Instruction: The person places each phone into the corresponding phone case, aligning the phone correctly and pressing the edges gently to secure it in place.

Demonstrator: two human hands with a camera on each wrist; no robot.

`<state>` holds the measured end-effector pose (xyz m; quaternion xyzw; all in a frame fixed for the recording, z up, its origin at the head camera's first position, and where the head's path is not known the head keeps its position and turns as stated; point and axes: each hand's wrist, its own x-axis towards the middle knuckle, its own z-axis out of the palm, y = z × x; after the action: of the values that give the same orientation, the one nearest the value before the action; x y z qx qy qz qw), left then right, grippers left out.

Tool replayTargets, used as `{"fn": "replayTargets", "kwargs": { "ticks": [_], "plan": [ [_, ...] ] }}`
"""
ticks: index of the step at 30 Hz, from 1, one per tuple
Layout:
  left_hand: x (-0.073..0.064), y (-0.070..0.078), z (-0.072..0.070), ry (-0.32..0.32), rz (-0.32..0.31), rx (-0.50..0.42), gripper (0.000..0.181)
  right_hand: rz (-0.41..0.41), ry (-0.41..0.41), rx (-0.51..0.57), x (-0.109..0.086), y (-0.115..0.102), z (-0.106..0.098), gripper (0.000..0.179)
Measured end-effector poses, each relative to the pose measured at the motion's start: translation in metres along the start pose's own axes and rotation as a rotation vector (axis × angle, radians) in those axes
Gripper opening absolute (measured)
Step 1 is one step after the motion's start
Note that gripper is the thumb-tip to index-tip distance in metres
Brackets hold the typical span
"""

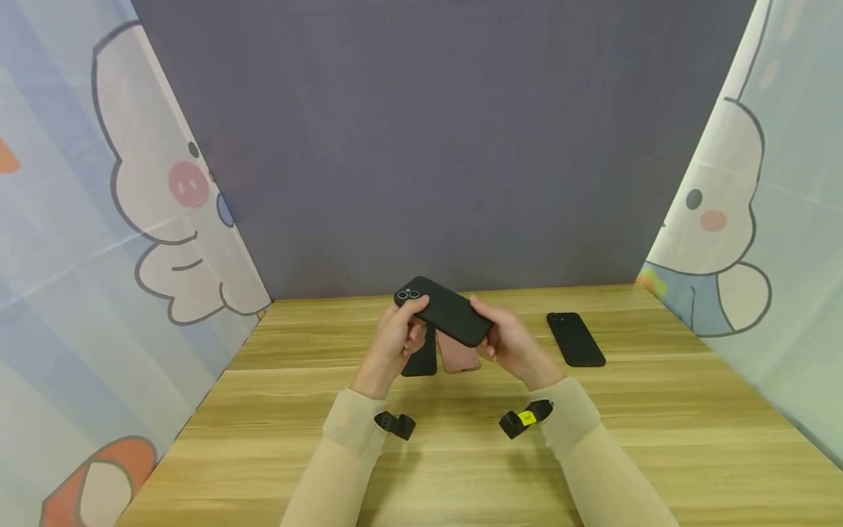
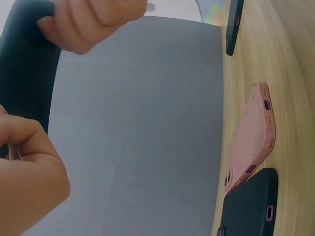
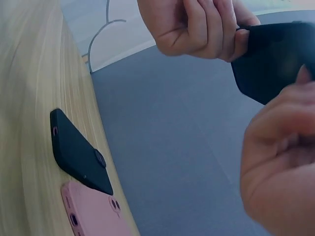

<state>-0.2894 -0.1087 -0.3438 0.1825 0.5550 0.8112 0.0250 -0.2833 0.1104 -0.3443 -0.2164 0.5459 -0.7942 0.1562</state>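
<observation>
A black phone (image 1: 451, 313), with two round camera lenses at its upper left corner, is held tilted above the table by both hands. My left hand (image 1: 395, 340) grips the camera end, its thumb lying across the back near the lenses. At the lower right end, my right hand (image 1: 516, 342) pinches the phone between thumb and curled fingers. The wrist views show the held phone's dark face (image 3: 270, 59) raised off the wood. Below it lie a pink phone (image 1: 459, 356) and, just left of that, another black phone (image 1: 423, 360), both partly hidden in the head view.
A further black phone (image 1: 576, 340) lies on the wooden table (image 1: 296, 439) to the right. Behind the table stands a dark grey panel (image 1: 428, 146). Cartoon-printed curtains (image 1: 59, 293) hang at both sides. Each wrist wears a black strap (image 1: 395, 424).
</observation>
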Motion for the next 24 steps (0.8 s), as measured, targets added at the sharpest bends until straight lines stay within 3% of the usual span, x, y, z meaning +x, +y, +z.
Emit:
{"fn": "replayTargets", "kwargs": {
  "ticks": [4, 7, 11, 16, 24],
  "plan": [
    [0.000, 0.000, 0.003, -0.014, -0.029, 0.029, 0.053, -0.041, -0.028, 0.063, 0.000, 0.000, 0.001, 0.047],
    [-0.001, 0.001, 0.006, -0.046, -0.034, 0.093, 0.049, -0.049, -0.014, 0.051, 0.000, 0.001, 0.002, 0.049],
    [-0.002, 0.000, 0.011, -0.068, 0.023, 0.128, 0.049, -0.044, -0.041, 0.020, 0.000, 0.000, 0.003, 0.052],
    [-0.003, -0.001, 0.013, -0.069, 0.075, 0.079, 0.056, -0.040, -0.112, -0.021, -0.001, -0.001, 0.003, 0.054],
    [-0.004, -0.004, 0.012, -0.164, -0.004, 0.074, 0.047, 0.009, -0.085, -0.123, -0.001, -0.001, 0.002, 0.041]
  ]
}}
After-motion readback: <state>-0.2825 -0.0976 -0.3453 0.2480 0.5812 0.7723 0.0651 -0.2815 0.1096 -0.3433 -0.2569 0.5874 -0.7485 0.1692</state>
